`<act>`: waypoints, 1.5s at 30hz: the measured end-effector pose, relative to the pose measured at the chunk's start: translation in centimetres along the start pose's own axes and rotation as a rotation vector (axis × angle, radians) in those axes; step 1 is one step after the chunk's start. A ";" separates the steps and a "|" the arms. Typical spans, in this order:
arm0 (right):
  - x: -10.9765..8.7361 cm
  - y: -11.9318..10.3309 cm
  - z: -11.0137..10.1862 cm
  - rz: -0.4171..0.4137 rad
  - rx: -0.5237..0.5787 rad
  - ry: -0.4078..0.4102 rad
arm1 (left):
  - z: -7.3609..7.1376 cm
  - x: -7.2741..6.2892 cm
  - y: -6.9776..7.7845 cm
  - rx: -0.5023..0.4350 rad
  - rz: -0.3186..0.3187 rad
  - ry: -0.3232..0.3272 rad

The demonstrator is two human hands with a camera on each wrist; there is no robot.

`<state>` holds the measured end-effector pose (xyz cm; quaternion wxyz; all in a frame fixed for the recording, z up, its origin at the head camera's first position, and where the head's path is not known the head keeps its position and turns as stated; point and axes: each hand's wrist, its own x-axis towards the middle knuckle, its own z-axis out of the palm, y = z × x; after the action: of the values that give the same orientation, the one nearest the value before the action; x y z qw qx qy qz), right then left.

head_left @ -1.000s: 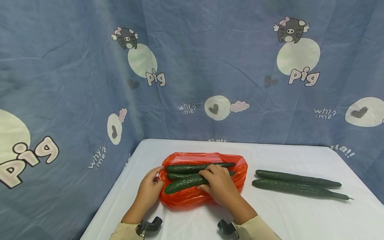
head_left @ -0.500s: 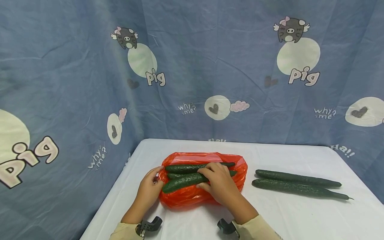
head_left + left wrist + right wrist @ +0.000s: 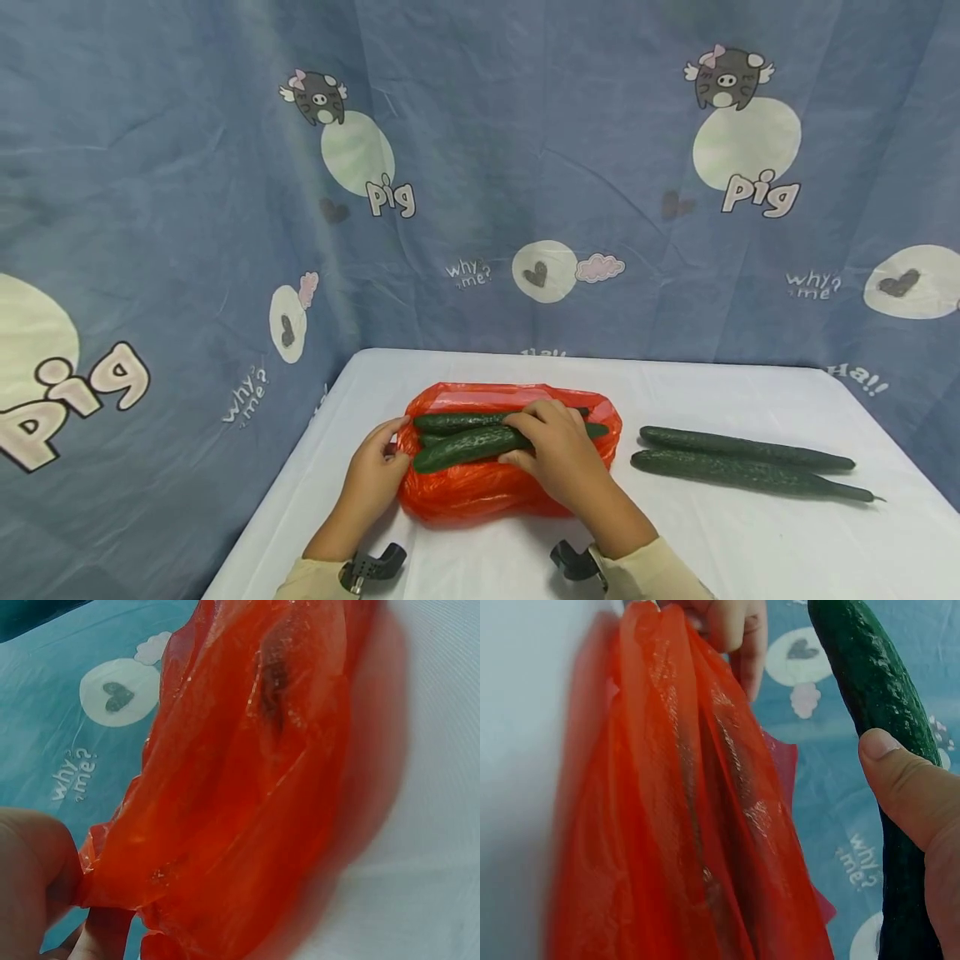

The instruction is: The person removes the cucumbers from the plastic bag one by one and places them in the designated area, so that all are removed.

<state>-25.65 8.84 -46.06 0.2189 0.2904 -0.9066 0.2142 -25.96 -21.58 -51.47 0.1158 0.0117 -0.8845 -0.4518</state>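
Note:
A red plastic bag (image 3: 487, 498) lies with its mouth facing up on the table. My left hand (image 3: 373, 471) pinches its left edge between thumb and fingers; in the left wrist view the film bunches at the fingertips (image 3: 105, 930). My right hand (image 3: 557, 450) grips a dark green cucumber (image 3: 459, 448) around the middle, thumb on the near side. In the right wrist view this cucumber (image 3: 877, 682) is held above the bag's rim. Behind it, another cucumber (image 3: 453, 422) lies in the bag, and a third shows partly between them.
Two long cucumbers, a farther one (image 3: 742, 447) and a nearer one (image 3: 735, 473), lie side by side on the white-covered table (image 3: 750, 550), right of the bag. A blue printed curtain (image 3: 450, 150) hangs behind and to the left.
My right hand has lifted the front cucumber slightly and moved it a little to the right and away from me. The left hand keeps its place on the bag's edge.

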 end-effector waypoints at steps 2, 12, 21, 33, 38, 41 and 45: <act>-0.1 0.2 -0.1 0.009 0.004 0.003 | 0.1 0.0 -0.1 0.002 0.002 -0.001; -0.4 0.4 -1.5 0.078 0.007 -0.042 | 0.4 -0.1 0.0 0.009 0.006 0.001; -0.9 0.9 -2.0 0.093 0.001 -0.059 | 0.5 -0.2 -0.1 0.015 0.022 0.014; -3.0 2.1 -1.9 0.148 -0.027 -0.042 | 0.8 -0.1 0.1 0.004 0.023 -0.001; -3.9 2.6 -2.0 0.169 -0.040 -0.036 | 0.6 -0.1 0.0 0.022 0.017 -0.010; -4.4 2.9 -1.9 0.183 -0.034 -0.047 | 0.4 -0.2 0.0 0.030 0.003 -0.004; -4.9 3.2 -1.7 0.195 -0.032 -0.031 | 0.3 -0.1 -0.1 0.041 0.014 -0.006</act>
<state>-23.58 14.26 -48.07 0.1876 0.2004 -0.9371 0.2154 -25.92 -21.40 -51.72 0.1158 0.0064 -0.8939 -0.4330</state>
